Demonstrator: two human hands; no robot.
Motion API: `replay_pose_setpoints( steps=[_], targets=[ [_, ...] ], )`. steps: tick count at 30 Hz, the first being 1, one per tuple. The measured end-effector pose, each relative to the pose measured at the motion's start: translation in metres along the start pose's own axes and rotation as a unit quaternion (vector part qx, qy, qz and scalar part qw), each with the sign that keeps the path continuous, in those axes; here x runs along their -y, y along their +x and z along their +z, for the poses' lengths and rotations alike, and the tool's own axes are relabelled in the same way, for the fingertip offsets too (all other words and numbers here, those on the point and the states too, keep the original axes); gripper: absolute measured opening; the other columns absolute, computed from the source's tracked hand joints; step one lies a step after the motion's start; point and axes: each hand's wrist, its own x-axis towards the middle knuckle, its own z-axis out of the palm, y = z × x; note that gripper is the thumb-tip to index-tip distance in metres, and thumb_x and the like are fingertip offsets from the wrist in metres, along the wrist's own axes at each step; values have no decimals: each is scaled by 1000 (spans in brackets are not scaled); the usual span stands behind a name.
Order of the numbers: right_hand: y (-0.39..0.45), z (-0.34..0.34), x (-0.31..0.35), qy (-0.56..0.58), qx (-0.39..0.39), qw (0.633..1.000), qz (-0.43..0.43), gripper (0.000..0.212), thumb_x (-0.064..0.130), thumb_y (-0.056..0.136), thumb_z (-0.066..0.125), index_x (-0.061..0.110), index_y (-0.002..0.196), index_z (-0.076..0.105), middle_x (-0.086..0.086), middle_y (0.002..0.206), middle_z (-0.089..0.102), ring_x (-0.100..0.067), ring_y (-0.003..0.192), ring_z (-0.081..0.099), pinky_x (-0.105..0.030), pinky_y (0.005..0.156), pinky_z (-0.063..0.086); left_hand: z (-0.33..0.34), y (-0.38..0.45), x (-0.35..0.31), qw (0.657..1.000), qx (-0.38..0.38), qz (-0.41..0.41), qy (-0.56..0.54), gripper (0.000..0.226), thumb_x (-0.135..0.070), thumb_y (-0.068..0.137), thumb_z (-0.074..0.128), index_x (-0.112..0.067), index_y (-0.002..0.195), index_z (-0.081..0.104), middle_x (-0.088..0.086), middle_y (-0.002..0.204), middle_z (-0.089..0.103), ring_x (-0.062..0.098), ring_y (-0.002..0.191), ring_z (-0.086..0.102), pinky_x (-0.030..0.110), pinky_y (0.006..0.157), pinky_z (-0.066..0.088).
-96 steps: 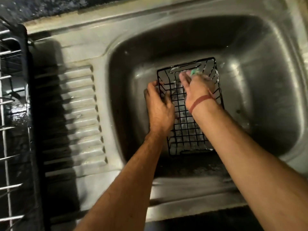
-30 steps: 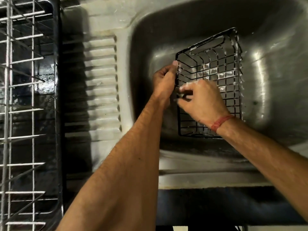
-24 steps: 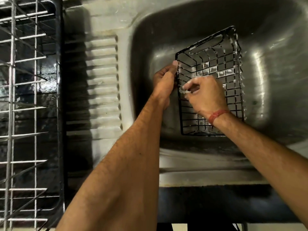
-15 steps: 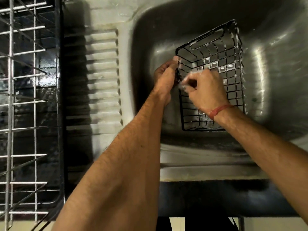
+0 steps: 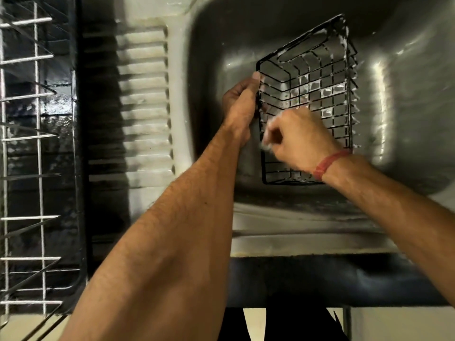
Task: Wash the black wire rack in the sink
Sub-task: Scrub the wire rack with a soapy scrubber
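The black wire rack (image 5: 317, 77) is a small basket with soap foam on its wires, held tilted inside the steel sink (image 5: 406, 99). My left hand (image 5: 240, 104) grips its left rim, thumb on the upper corner. My right hand (image 5: 299, 141), with a red thread on the wrist, is closed inside the rack against its left wall. Foam clings to its fingers, and whatever it holds is hidden by them.
The sink's ribbed draining board (image 5: 145, 99) lies to the left of the basin. Further left stands a dish rack (image 5: 37, 148) of silver wire in a black frame. The sink's front rim (image 5: 307, 242) runs under my forearms.
My right hand has slid down the rack's left wall towards me, after rubbing back and forth there. The view has shifted slightly, so the rack sits higher. My left hand keeps its grip.
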Motion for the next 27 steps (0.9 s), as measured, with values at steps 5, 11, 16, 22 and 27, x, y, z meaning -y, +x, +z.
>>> replay_pose_setpoints(
  steps=[5,11,16,22,27],
  targets=[
    [-16,5,4,-54,138,988,-33,20,5,83,80,24,90,79,7,89,66,-15,92,66,-33,86,59,3,-5,-2,1000,-13,10,16,18,-21,108,70,-4,108,76,3,75,67,12,52,55,25,47,51],
    [13,-6,-1,2,-5,1000,22,11,17,82,87,23,84,77,11,82,62,-10,85,64,-25,81,52,0,-8,-6,1000,-9,6,23,20,-24,105,74,-5,100,78,4,80,71,18,67,60,31,65,58],
    [-3,1,4,-76,167,981,-63,13,14,83,84,24,90,78,10,83,62,-17,91,66,-29,78,54,1,-10,-7,999,-18,10,28,20,-23,106,72,-4,104,77,2,75,67,14,55,56,25,47,52],
    [9,1,7,-25,47,997,-47,16,8,85,78,22,92,81,1,88,74,-19,89,69,-31,82,56,1,-11,-8,1000,-3,9,22,23,-24,105,74,-9,88,74,4,72,64,16,53,55,29,51,51],
    [8,5,1,-26,-1,1000,-5,7,14,87,81,18,93,79,-2,94,74,-18,90,67,-31,85,56,-1,-12,-9,999,-1,12,32,25,-25,106,73,-9,86,73,7,75,66,16,55,57,30,53,53]
  ],
)
